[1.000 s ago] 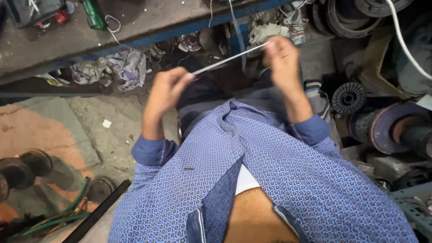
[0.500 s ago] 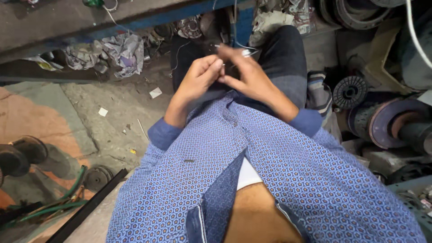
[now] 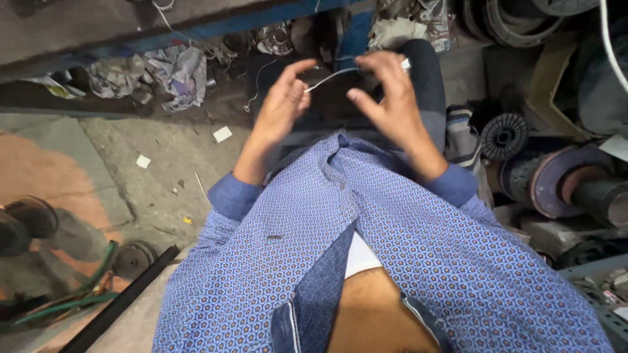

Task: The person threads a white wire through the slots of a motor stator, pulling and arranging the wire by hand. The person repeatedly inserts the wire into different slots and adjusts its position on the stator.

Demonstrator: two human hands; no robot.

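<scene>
Left grip point(image 3: 282, 104) pinching white strip point(image 3: 330, 78), rags point(image 3: 171, 73) beyond

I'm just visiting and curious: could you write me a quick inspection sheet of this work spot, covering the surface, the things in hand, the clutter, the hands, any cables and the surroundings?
Surface: concrete floor, dusty and stained, with paper scraps.
Job's things: a thin white strip stretched between both hands.
Clutter: crumpled rags under the blue bench edge; green hose and black bar at lower left.
Hands: left hand pinches one end of the strip; right hand holds the other end, fingers spread.
Cables: a white cable at upper right.
Surroundings: black spool, metal wheel and other machine parts on the right.
</scene>
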